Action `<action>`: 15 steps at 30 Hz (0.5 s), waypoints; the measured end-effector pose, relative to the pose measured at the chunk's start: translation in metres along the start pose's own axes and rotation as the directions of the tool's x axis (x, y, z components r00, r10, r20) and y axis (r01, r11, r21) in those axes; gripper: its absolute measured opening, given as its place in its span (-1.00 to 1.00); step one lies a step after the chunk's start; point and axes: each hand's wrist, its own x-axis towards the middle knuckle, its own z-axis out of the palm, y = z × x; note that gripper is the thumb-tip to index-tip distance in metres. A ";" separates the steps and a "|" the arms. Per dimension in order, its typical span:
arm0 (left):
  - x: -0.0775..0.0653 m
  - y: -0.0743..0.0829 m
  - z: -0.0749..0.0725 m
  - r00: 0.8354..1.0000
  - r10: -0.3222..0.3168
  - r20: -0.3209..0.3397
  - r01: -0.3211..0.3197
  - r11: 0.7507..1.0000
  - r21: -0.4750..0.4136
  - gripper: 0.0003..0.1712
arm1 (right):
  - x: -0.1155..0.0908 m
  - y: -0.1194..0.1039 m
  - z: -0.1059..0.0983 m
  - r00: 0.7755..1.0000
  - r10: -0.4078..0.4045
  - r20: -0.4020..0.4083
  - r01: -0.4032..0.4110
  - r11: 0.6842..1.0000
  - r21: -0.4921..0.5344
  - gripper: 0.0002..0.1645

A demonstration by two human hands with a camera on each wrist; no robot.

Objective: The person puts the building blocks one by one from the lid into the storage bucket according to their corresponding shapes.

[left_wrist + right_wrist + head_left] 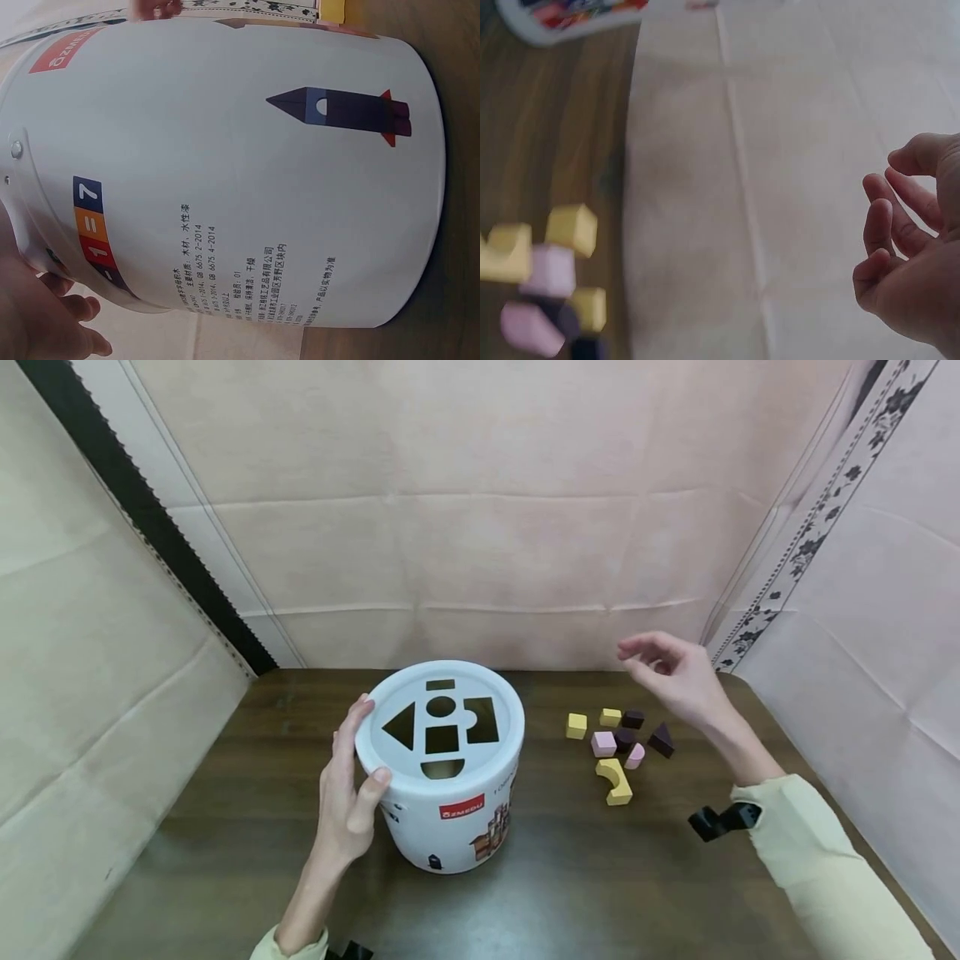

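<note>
A white bucket [442, 831] stands upright on the table, its pale blue lid [401, 691] pierced with holes of different shapes. My left hand [348, 797] grips the lid's left edge, thumb at the front rim and fingers along the side. In the left wrist view the bucket's printed wall [225, 150] fills most of the picture. My right hand [675, 681] hovers behind and right of the loose blocks, fingers loosely bent with nothing between them. Among those blocks are a yellow arch [617, 782], a pink cube [603, 744], a dark triangle block [662, 740] and a yellow cube [576, 726].
Pale cloth walls [480, 552] enclose the back and both sides of the dark wooden table [570, 877]. Close to the blocks, a black strap piece [723, 820] sits at the right sleeve [802, 835].
</note>
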 end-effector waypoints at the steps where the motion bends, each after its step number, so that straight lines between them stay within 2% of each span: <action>1: 0.000 0.002 -0.001 1.000 -0.004 0.000 0.004 1.000 0.001 -0.25 | -0.003 0.011 -0.004 1.000 0.017 -0.007 -0.017 1.000 -0.017 -0.70; 6: -0.001 -0.002 -0.002 1.000 -0.011 -0.003 0.011 1.000 0.006 -0.26 | -0.017 0.055 -0.019 0.999 0.039 -0.005 -0.039 0.996 -0.076 -0.69; 12: -0.003 -0.007 -0.001 1.000 -0.016 -0.001 0.016 1.000 -0.003 -0.26 | -0.034 0.093 -0.031 1.000 0.016 0.019 -0.015 0.998 -0.054 -0.59; 15: -0.003 -0.006 0.001 1.000 -0.013 0.004 0.013 1.000 -0.019 -0.27 | -0.044 0.110 -0.037 0.998 0.048 0.028 -0.047 0.998 -0.037 -0.58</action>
